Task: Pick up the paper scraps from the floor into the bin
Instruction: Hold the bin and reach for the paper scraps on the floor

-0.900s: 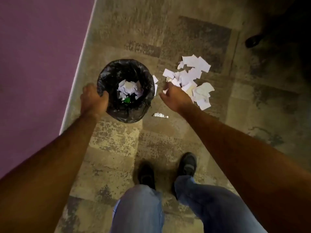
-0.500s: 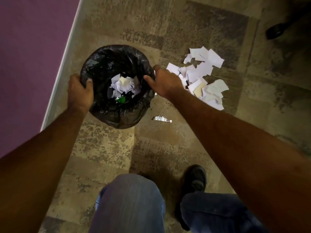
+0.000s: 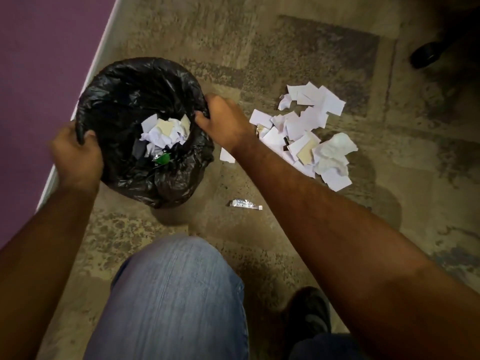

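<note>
A round bin lined with a black plastic bag stands on the floor by the wall. Inside lie white and cream paper pieces and something green. My left hand grips the bin's left rim. My right hand grips the right rim, fingers curled over the bag's edge. A pile of white paper scraps lies on the floor just right of my right hand. One scrap lies under my right wrist.
A small silvery wrapper lies on the floor in front of the bin. A purple wall runs along the left. A dark shoe-like shape sits at the far right. My knee and shoe are below.
My right hand moved left from the scrap pile to the bin's right rim and took hold. The view came lower and closer as my knee bent forward.
</note>
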Available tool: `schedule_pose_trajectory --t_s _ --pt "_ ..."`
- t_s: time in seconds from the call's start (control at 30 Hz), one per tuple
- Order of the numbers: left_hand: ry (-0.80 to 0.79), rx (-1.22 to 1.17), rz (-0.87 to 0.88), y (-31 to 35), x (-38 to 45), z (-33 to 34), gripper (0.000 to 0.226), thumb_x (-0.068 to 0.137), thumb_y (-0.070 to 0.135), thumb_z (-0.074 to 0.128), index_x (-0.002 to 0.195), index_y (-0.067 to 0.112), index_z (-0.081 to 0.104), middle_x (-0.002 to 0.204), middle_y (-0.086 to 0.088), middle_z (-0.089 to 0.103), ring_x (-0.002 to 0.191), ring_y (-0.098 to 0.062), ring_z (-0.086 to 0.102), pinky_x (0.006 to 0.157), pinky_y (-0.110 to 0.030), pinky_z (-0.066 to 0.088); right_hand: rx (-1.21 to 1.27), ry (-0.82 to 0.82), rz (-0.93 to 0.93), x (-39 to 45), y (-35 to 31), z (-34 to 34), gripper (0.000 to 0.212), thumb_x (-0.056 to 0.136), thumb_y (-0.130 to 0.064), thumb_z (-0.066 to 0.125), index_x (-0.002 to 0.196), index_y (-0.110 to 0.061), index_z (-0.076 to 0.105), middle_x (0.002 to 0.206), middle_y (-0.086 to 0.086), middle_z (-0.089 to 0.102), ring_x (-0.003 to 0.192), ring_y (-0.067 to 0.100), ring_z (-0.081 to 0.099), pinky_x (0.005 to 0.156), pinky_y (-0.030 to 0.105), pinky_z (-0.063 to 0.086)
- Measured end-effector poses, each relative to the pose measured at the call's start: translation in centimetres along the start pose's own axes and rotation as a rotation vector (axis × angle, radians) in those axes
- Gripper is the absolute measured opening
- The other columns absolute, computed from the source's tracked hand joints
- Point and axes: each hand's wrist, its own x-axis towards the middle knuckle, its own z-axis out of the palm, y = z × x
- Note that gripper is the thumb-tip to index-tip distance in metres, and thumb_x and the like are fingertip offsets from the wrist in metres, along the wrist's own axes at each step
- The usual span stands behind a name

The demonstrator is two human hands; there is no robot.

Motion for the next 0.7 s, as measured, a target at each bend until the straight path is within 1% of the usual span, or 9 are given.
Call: schedule_pose_trajectory --t_s 0.03,0.13,0.17,0.23,0.33,0.43,0.5,0.6,0.7 --pt "0.015 -0.001 -0.012 -0.2 0.5 0.1 0.04 0.094 0.035 0.056 0.123 0.009 0.067 0.111 0.002 0.071 0.101 -0.013 0.069 0.093 -0.026 0.055 -0.002 0.006 -0.011 0.7 -0.2 0.1 0.036 0.099 -0.035 0.058 0.124 -0.01 0.062 0.12 0.015 0.069 0.112 0.036 0.064 0.079 0.035 0.045" --pt "0.029 0.024 -0.011 -1.4 1.8 0.9 0.045 0.091 0.041 0.055 0.123 0.013 0.068 0.109 0.001 0.075 0.101 -0.02 0.073 0.09 -0.039 0.06 -0.008 0.023 -0.012 2.4 0.1 0.6 0.035 0.098 -0.036 0.059 0.121 -0.011 0.064 0.114 0.012 0.07 0.105 0.031 0.066 0.074 0.033 0.045" --pt "0.03 0.025 0.0 -1.6 2.0 1.2 0.046 0.091 0.041 0.054 0.124 0.013 0.067 0.108 0.001 0.075 0.101 -0.021 0.073 0.089 -0.039 0.06 0.001 0.029 -0.01 2.7 0.3 0.8 0.034 0.098 -0.036 0.059 0.12 -0.011 0.064 0.113 0.011 0.07 0.103 0.029 0.066 0.073 0.033 0.045" --pt "0.033 0.021 -0.003 -1.1 2.2 1.8 0.047 0.091 0.041 0.052 0.128 0.015 0.066 0.11 0.004 0.074 0.102 -0.018 0.072 0.091 -0.035 0.059 0.049 0.06 -0.01 2.9 0.7 1.3 0.032 0.097 -0.036 0.059 0.117 -0.011 0.066 0.107 0.009 0.071 0.097 0.026 0.066 0.071 0.032 0.044" --pt "0.031 0.008 -0.007 0.0 2.4 2.4 0.047 0.092 0.038 0.051 0.129 0.014 0.066 0.112 0.007 0.071 0.104 -0.014 0.069 0.092 -0.028 0.055 0.099 0.094 -0.009 3.2 1.0 1.5 0.032 0.098 -0.037 0.06 0.114 -0.01 0.067 0.104 0.009 0.072 0.096 0.028 0.068 0.07 0.032 0.042" --pt "0.033 0.013 0.016 0.3 2.4 2.6 0.044 0.093 0.036 0.049 0.126 0.014 0.067 0.112 0.004 0.071 0.105 -0.017 0.069 0.093 -0.032 0.056 0.101 0.112 -0.034 3.3 0.9 1.3 0.032 0.099 -0.036 0.061 0.114 -0.008 0.067 0.105 0.011 0.072 0.098 0.03 0.068 0.071 0.032 0.041" --pt "0.042 0.016 0.018 0.4 2.2 2.6 0.043 0.094 0.034 0.049 0.127 0.013 0.067 0.114 -0.001 0.073 0.106 -0.021 0.07 0.094 -0.037 0.057 0.107 0.122 -0.054 3.1 0.9 1.3 0.034 0.099 -0.037 0.06 0.118 -0.009 0.066 0.108 0.012 0.072 0.103 0.032 0.067 0.075 0.036 0.047" --pt "0.067 0.036 0.023 1.2 1.8 2.7 0.039 0.097 0.023 0.051 0.129 0.007 0.067 0.118 -0.01 0.072 0.108 -0.022 0.067 0.094 -0.036 0.053 0.12 0.122 -0.075 3.1 1.1 1.3 0.038 0.099 -0.042 0.06 0.122 -0.012 0.065 0.113 0.012 0.072 0.107 0.033 0.066 0.083 0.039 0.051" --pt "0.088 0.046 0.013 1.6 1.5 2.9 0.039 0.098 0.02 0.052 0.132 0.005 0.066 0.121 -0.013 0.071 0.112 -0.025 0.066 0.098 -0.036 0.051 0.142 0.121 -0.064 3.3 1.4 1.5 0.035 0.098 -0.039 0.062 0.119 -0.012 0.067 0.105 0.01 0.073 0.1 0.031 0.067 0.078 0.037 0.05"
